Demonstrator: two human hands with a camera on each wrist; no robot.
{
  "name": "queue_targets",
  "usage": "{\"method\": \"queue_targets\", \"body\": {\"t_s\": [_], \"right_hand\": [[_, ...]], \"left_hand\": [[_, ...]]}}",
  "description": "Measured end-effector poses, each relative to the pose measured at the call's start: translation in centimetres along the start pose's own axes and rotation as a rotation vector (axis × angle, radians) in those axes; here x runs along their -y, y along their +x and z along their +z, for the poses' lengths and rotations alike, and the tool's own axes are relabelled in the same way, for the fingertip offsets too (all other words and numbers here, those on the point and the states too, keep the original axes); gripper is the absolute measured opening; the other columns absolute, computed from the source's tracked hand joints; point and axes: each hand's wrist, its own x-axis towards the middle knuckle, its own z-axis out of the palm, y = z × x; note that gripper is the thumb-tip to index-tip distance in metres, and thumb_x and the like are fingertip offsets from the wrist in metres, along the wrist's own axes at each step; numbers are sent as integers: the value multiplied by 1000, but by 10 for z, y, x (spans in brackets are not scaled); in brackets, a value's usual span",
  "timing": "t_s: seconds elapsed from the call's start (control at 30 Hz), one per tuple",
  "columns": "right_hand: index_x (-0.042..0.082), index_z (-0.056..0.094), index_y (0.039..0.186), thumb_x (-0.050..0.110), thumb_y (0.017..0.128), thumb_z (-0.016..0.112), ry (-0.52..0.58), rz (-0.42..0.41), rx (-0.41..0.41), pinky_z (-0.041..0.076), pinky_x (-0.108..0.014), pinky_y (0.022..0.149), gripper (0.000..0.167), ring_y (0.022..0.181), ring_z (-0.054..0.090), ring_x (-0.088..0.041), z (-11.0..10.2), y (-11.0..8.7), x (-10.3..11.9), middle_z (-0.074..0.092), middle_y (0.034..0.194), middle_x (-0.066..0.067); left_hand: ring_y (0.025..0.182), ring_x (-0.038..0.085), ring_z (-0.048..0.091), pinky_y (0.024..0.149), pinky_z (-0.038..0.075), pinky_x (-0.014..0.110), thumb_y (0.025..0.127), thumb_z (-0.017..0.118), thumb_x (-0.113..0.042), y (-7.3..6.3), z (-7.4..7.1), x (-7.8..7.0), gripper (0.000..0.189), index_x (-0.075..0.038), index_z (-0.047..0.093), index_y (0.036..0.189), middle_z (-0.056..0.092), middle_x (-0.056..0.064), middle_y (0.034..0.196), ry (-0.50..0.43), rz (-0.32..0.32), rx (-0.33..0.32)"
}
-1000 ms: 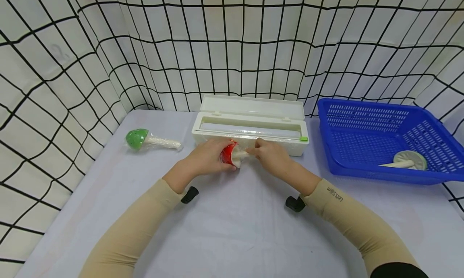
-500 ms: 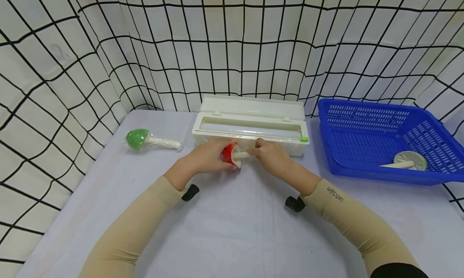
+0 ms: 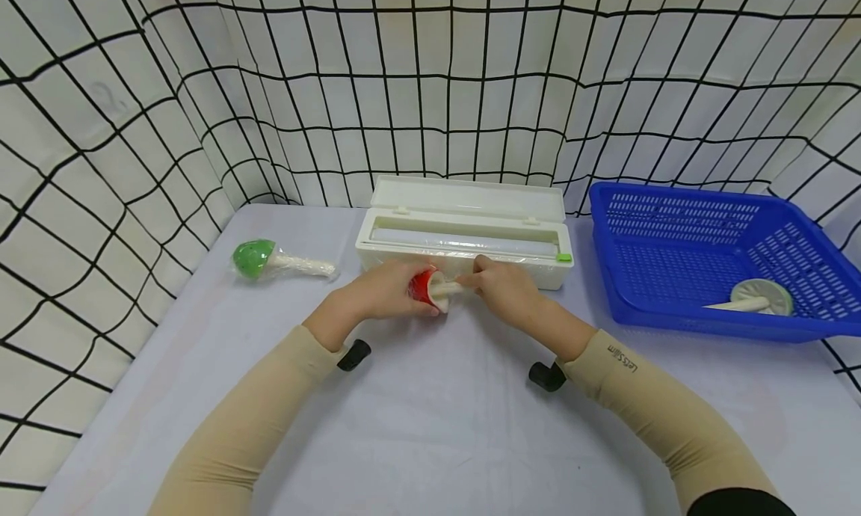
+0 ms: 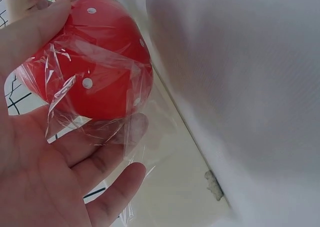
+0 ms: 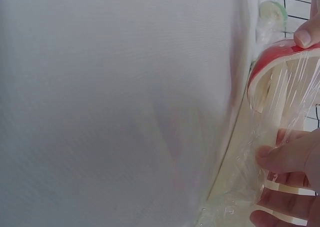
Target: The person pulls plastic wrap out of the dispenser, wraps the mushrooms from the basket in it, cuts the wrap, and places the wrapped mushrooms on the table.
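Observation:
A red toy mushroom (image 3: 422, 286) with white dots and a cream stem lies sideways between my hands, wrapped in loose clear film. My left hand (image 3: 385, 289) holds its cap, with the thumb on one side and fingers behind, as the left wrist view shows on the red cap (image 4: 102, 57). With thumb and fingers my right hand (image 3: 509, 293) pinches the stem and the film around it; crinkled film (image 5: 245, 174) bunches there in the right wrist view. Just behind both hands stands a white cling film dispenser (image 3: 464, 265), lid up, its roll (image 3: 464, 241) showing.
Left on the white table (image 3: 430, 441) lies a green toy mushroom (image 3: 254, 259), also film-wrapped. A blue basket (image 3: 673, 318) at the right contains another mushroom (image 3: 756, 301), underside showing. Black wire mesh (image 3: 451, 75) stands behind and at the sides.

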Motion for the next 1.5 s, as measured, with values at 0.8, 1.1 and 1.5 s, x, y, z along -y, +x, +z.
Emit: {"method": "queue_targets", "body": {"t_s": [0.8, 1.1, 1.5], "right_hand": [[6, 75, 121, 2, 91, 69, 188, 25, 33, 53, -33, 66, 31, 80, 61, -22, -35, -5, 7, 66, 106, -11], [14, 38, 159, 24, 90, 73, 148, 83, 36, 47, -51, 97, 78, 113, 58, -32, -54, 0, 11, 58, 133, -14], [13, 45, 153, 28, 90, 82, -14, 55, 18, 44, -53, 102, 75, 125, 55, -32, -32, 17, 24, 60, 134, -12]], "left_hand": [[106, 20, 61, 90, 51, 41, 84, 80, -53, -9, -30, 5, 69, -18, 58, 139, 68, 0, 113, -262, -173, 0], [113, 25, 58, 94, 49, 47, 95, 68, -48, -6, -49, 7, 56, -18, 59, 141, 67, 4, 121, -397, -127, -56], [109, 30, 58, 88, 49, 45, 96, 60, -60, 0, -37, 8, 56, -10, 66, 117, 69, 8, 113, -363, -280, -120]]}}
